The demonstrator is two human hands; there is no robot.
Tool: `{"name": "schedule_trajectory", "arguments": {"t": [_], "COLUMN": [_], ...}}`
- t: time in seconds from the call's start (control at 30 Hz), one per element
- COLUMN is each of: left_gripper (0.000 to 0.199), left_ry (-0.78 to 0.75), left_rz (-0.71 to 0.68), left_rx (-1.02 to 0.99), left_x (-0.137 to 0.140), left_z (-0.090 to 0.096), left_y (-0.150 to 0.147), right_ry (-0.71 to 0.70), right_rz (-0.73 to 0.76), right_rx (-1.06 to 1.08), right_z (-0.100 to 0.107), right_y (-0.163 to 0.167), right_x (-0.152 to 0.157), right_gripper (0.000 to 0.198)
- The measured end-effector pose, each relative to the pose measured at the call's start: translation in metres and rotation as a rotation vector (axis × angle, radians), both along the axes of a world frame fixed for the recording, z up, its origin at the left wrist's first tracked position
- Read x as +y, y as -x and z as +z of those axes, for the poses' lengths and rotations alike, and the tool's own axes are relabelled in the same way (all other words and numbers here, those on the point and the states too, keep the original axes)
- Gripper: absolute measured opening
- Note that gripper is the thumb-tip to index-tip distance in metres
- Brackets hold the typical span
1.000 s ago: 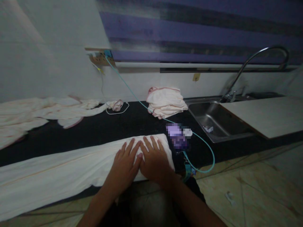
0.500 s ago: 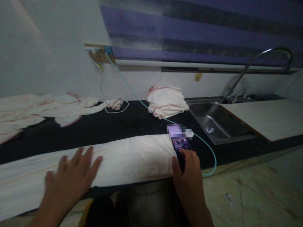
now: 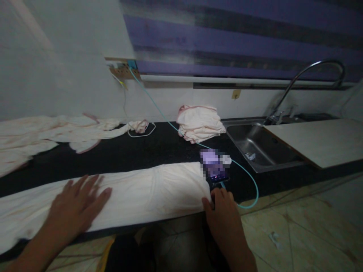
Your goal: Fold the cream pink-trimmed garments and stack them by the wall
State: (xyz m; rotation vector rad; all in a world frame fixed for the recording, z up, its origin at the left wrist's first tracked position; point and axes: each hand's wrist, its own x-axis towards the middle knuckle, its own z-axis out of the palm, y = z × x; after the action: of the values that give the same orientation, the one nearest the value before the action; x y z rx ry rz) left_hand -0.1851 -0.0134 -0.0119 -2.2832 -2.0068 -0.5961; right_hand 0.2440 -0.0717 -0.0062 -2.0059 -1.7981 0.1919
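Note:
A white folded garment [image 3: 170, 185] lies lengthwise along the front of the black countertop. My left hand [image 3: 75, 204] is on its left part, palm down with the fingers spread. At the garment's right end, my right hand [image 3: 222, 211] has its fingers curled in, with thumb and forefinger pinching the edge. Just beyond that hand is a phone [image 3: 219, 174] with a lit screen, part of it blurred out. A teal cable [image 3: 253, 179] loops to the right of the phone.
A stack of folded cream cloth [image 3: 200, 121] rests by the wall. More loose cream garments [image 3: 56, 130] spread over the back left. To the right are a steel sink [image 3: 255, 145], a curved faucet [image 3: 295, 77] and a pale board [image 3: 309, 141]. A wall socket strip [image 3: 121, 70] holds plugs.
My right hand has moved from the phone's lower end onto the garment's right edge, uncovering the screen. My left hand has shifted left over the cloth, and the garment's left end has drawn up slightly.

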Motion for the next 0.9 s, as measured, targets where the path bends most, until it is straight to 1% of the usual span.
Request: {"name": "schedule_trajectory", "arguments": {"t": [0.1,0.13,0.17,0.23,0.3,0.33,0.37,0.43,0.47,0.53,0.63,0.73,0.83,0.9], "left_gripper": [0.059,0.059,0.059,0.057,0.05,0.047,0.046,0.047,0.048,0.05,0.05,0.049,0.056,0.059], "left_ry": [0.007,0.053,0.165,0.261,0.326,0.356,0.383,0.467,0.509,0.578,0.617,0.617,0.604,0.569], "left_rz": [0.027,-0.003,-0.047,-0.158,-0.295,-0.363,-0.429,-0.519,-0.542,-0.545,-0.523,-0.5,-0.383,-0.297], "left_rx": [-0.084,-0.104,-0.138,-0.19,-0.189,-0.184,-0.193,-0.226,-0.251,-0.299,-0.341,-0.371,-0.361,-0.301], "left_x": [0.01,0.015,0.02,0.033,0.05,0.059,0.067,0.081,0.086,0.091,0.088,0.08,0.075,0.077], "left_z": [0.038,0.052,0.065,0.089,0.103,0.105,0.105,0.099,0.094,0.082,0.066,0.056,0.051,0.05], "left_y": [-0.051,-0.073,-0.097,-0.147,-0.193,-0.212,-0.229,-0.253,-0.261,-0.271,-0.277,-0.282,-0.289,-0.295], "right_ry": [0.033,0.053,0.076,0.12,0.144,0.148,0.146,0.139,0.133,0.121,0.104,0.09,0.061,0.036], "right_rz": [0.012,-0.001,-0.02,-0.047,-0.053,-0.047,-0.039,-0.025,-0.018,-0.01,-0.005,0.011,0.048,0.076], "right_rx": [0.054,0.076,0.093,0.109,0.109,0.107,0.105,0.099,0.097,0.096,0.102,0.109,0.113,0.116], "right_z": [0.003,0.005,0.008,0.012,0.015,0.015,0.016,0.016,0.016,0.015,0.013,0.011,0.011,0.012], "right_y": [-0.001,-0.001,-0.001,-0.001,-0.002,-0.003,-0.003,-0.002,-0.001,0.002,0.007,0.01,0.011,0.011], "right_x": [0.001,0.001,0.002,0.003,0.005,0.006,0.007,0.008,0.008,0.009,0.008,0.004,0.0,-0.002], "right_gripper": [0.012,0.012,0.013,0.017,0.019,0.019,0.019,0.017,0.015,0.012,0.012,0.019,0.028,0.036]}}
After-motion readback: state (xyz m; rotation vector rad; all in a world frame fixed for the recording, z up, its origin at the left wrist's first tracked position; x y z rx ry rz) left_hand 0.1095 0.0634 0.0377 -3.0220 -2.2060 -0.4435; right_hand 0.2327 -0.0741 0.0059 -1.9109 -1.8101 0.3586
